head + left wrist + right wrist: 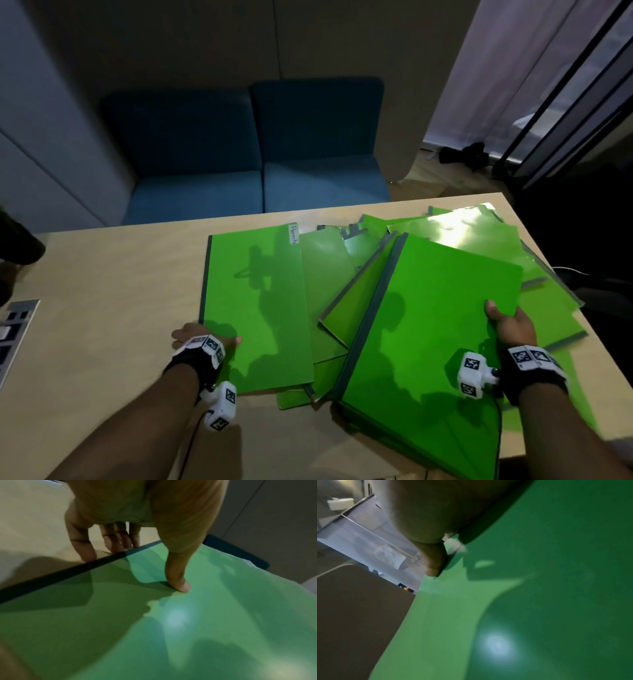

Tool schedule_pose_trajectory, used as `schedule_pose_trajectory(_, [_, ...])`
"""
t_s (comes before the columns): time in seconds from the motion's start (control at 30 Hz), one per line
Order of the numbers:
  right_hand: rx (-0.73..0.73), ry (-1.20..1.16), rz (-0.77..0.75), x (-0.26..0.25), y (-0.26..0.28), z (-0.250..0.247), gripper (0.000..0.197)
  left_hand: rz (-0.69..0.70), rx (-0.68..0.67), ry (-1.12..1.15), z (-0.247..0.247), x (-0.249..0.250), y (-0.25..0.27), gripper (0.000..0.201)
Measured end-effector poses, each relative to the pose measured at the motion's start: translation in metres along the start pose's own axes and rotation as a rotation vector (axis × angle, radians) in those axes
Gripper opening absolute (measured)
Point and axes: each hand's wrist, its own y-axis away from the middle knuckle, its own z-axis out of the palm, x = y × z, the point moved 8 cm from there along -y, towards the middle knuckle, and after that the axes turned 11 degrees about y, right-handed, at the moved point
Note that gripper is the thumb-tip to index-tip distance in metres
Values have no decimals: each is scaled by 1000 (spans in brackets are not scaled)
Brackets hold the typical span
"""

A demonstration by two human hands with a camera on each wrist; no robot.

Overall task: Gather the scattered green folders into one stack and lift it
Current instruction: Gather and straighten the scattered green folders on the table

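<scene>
A: Where do you stand with the glossy green card folders?

B: They lie fanned across the right half of the pale wooden table (102, 291), overlapping at odd angles and not yet one stack. Your left hand (202, 337) is at the lower left corner of the flat green folder with the white handwritten tab (257, 308), centre of the frame. In the left wrist view your thumb (178, 580) presses down on its cover while your fingers (82, 545) reach over the dark spine edge to the table, so you're pinching that corner.

A: And the right side?

B: Your right hand (513, 329) grips the far right edge of the tilted green folder with the grey spine (438, 308), lower right of the frame. Your thumb lies on top; your fingers go underneath, out of sight. That folder sits raised, resting on others.

A: What could go wrong?

B: I'd judge the covers are slick, so if you draw the two sides together quickly, the loose ones between may shoot out sideways. Several folders at the right of the frame overhang the table's edge; a nudge from your right wrist could tip them off. Lifting before the edges are squared would likely let the lower ones slide free.
</scene>
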Motion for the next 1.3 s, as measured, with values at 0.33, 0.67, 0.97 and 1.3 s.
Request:
schedule_pose_trajectory(0.33, [-18,-32,45,43,-12,38,73,134,-44,-140,-8,0,-6,67])
schedule_pose_trajectory(0.67, [11,71,16,39,-13,45,63,127,-24,227,13,13,0,68])
schedule_pose_trajectory(0.97, [-16,53,1,31,0,43,54,386,339,945,-129,31,21,19])
schedule_pose_trajectory(1.3, [-47,22,29,32,2,43,53,689,9,801,-25,183,63,51])
